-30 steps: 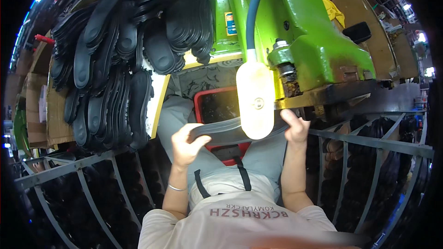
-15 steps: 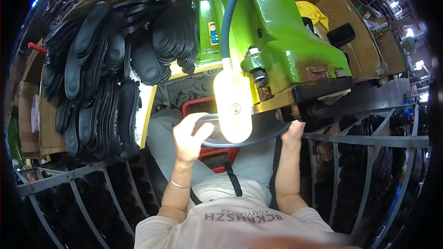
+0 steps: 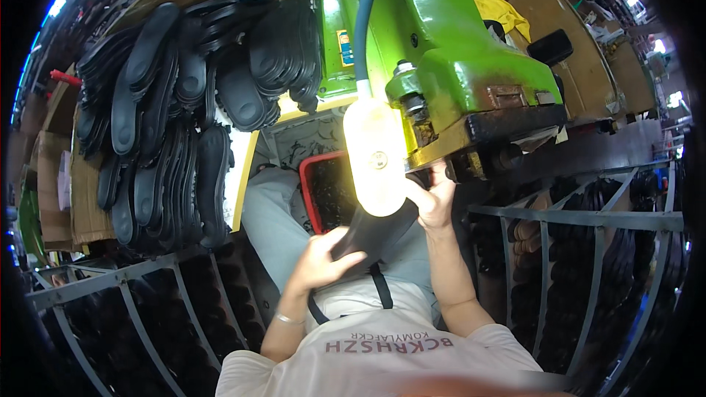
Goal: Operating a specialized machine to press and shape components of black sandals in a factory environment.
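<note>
A black shoe sole (image 3: 373, 239) lies slantwise between my two hands, over my lap. My left hand (image 3: 321, 261) is closed round its near left end. The far right end is in my right hand (image 3: 435, 202), close under the working head (image 3: 500, 129) of a green machine (image 3: 434, 22). A glowing oblong lamp (image 3: 373, 187) on a blue cable covers part of the sole's far side. Where the sole meets the machine's head cannot be seen clearly.
Stacked black soles (image 3: 165, 176) fill the table on the left. Between my knees sits a red bin (image 3: 307, 191) with dark scraps. Metal racks (image 3: 599, 219) holding soles flank me on both sides. A cardboard box (image 3: 548, 0) with yellow cloth (image 3: 507, 15) stands behind the machine.
The sole has swung from lying crosswise to a slant. My left hand has come down nearer my body; my right hand has moved left and up beside the lamp. More of the red bin shows.
</note>
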Demonstrator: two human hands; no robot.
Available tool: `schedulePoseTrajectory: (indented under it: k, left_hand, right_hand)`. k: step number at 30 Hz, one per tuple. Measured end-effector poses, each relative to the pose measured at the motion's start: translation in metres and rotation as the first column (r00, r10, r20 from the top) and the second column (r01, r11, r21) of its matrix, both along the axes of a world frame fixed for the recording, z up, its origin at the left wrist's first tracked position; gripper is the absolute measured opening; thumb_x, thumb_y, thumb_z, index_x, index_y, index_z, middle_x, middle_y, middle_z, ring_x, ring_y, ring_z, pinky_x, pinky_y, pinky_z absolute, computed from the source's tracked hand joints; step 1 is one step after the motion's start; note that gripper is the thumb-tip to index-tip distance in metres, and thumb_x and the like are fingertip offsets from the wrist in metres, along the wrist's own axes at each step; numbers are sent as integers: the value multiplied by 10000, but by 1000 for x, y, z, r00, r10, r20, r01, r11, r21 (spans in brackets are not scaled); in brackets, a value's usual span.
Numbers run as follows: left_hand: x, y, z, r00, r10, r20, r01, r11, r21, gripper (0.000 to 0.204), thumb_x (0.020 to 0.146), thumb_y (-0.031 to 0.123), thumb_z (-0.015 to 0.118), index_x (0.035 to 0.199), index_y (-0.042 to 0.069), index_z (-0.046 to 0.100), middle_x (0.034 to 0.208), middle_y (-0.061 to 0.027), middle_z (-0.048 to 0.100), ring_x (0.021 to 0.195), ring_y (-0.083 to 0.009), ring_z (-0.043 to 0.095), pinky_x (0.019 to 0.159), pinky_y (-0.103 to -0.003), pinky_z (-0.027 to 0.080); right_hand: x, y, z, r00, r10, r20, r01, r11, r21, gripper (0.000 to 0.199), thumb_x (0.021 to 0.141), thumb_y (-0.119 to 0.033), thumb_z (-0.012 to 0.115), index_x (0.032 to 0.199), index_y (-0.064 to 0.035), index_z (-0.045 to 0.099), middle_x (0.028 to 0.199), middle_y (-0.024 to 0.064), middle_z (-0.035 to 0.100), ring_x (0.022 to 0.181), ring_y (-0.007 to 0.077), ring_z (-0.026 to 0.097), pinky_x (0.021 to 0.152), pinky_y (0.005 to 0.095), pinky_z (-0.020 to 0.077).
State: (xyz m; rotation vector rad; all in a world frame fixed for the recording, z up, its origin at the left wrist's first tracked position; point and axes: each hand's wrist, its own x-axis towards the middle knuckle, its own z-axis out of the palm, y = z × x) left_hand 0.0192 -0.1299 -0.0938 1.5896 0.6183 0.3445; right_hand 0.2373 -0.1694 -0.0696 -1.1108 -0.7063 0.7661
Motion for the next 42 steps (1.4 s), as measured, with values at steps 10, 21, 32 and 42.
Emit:
schedulePoseTrajectory:
  k: [10,21,32,42]
  left_hand:
    - [108,2,6,943,286,173,-326,902,282,200,850,121,649,1007,1,619,831,-60,627,757,-129,578,678,-267,469]
    - [91,-1,15,799,436,415,-524,843,122,105,811,33,664,889,-28,627,769,-88,631,648,-154,580,633,-266,475]
    - [13,38,17,822,488,293,-496,867,-54,241,740,-44,701,964,-48,612,888,-83,663,796,-126,618,753,-246,491]
    - [10,21,0,815,466,346,-478,877,-55,236,742,-65,718,950,-62,605,906,-131,670,795,-140,640,710,-243,524]
  right_hand:
    - [-48,-132,-72,966,194,-169,-245,895,-373,531,758,-90,722,1206,73,490,1151,113,577,1029,178,550,898,303,441]
    - [44,-145,-16,946,-272,-176,214,932,-292,331,759,-97,597,1058,25,522,900,94,602,711,135,595,603,248,486]
    - [51,-35,-3,994,88,-70,-95,989,-111,296,802,-41,636,1075,-1,529,989,40,599,862,81,555,769,211,438]
    - [59,-39,-22,992,-76,97,77,997,-7,315,756,44,653,1062,42,579,982,61,637,884,110,596,799,247,465]
